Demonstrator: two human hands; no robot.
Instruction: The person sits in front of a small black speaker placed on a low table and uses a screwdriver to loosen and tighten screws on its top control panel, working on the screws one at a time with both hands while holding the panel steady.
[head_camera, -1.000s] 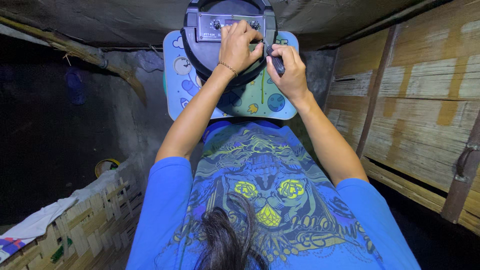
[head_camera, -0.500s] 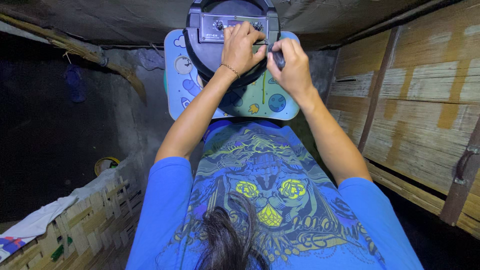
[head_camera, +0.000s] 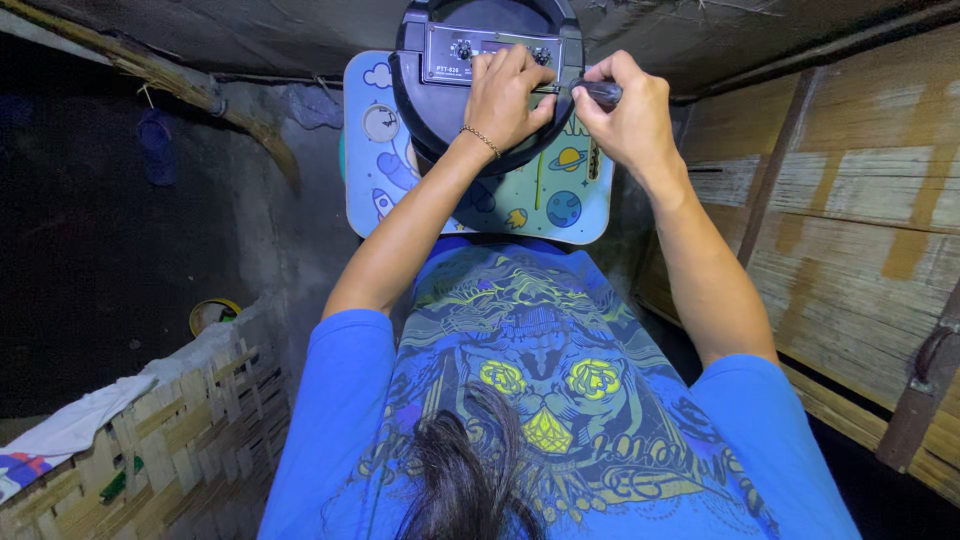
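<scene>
This looks like a simple rural home, dim and lit mostly from the head. The wall (head_camera: 860, 250) is made of rough wooden boards, a woven bamboo panel (head_camera: 160, 450) stands at one side, and a child's picture table (head_camera: 560, 210) serves as workbench.

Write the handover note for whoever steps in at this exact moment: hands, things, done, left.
Left hand: flat on the black round speaker, fingers by the control panel, steadying it.
Right hand: closed on a screwdriver, tip pointing at the panel's right side.
Speaker lies on a small blue cartoon-print table, over the lap.
Done: cannot tell how many screws are out.
Left: panel still in place.
</scene>
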